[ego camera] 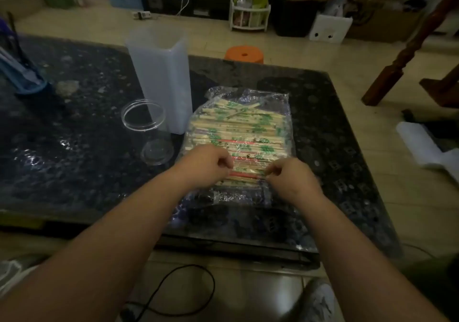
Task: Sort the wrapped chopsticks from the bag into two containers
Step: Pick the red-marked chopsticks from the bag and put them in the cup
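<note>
A clear plastic bag full of wrapped chopsticks with green and red print lies flat on the dark stone table. My left hand and my right hand rest on the bag's near end, fingers curled and pinching the plastic film, a small gap between them. To the left of the bag stand a tall translucent white square container and a round clear jar, both without chopsticks.
A blue object leans at the table's far left. An orange stool stands behind the table, wooden furniture legs at the right, a black cable on the floor below.
</note>
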`<control>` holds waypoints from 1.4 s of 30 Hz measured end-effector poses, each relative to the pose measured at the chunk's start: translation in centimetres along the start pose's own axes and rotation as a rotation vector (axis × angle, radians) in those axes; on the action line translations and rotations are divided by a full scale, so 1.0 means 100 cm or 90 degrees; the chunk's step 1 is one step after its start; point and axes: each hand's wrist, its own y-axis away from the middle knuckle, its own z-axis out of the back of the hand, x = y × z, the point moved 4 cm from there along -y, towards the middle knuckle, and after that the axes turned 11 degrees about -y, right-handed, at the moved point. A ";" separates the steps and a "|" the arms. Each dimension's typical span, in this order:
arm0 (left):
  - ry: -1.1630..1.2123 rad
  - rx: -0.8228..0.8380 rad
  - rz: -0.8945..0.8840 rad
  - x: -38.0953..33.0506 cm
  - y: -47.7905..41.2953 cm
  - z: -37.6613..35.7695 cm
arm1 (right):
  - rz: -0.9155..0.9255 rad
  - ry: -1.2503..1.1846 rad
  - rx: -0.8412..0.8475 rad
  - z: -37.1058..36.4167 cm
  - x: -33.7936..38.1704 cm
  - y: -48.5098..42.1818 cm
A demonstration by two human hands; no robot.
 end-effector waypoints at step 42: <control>-0.223 0.159 -0.054 0.005 0.010 -0.017 | 0.058 0.155 -0.035 -0.026 -0.022 0.001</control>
